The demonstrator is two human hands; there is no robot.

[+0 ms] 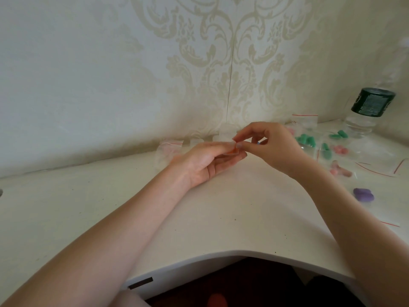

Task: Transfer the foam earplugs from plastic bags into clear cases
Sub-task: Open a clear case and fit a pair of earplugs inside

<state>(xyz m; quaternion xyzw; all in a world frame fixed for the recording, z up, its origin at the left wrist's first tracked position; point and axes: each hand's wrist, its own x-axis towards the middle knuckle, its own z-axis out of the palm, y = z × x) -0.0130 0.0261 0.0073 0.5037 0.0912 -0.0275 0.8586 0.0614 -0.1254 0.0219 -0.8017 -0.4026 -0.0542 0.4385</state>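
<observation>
Left hand (pixel 207 159) cradles clear case (pixel 232 149) with orange earplug (pixel 232 152); right hand (pixel 273 144) pinches its top. Risk: springy foam pops out, rolls off worktop (pixel 221 218) front edge.

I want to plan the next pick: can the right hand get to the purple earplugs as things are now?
Probably yes, but not at once. The purple earplugs lie uncovered on the table beside the right forearm, but the right hand is pinching something small, so it must let go first.

I can read no text anywhere; the dark green label (pixel 373 104) on the water bottle (pixel 363 120) carries print too blurred for me.
</observation>
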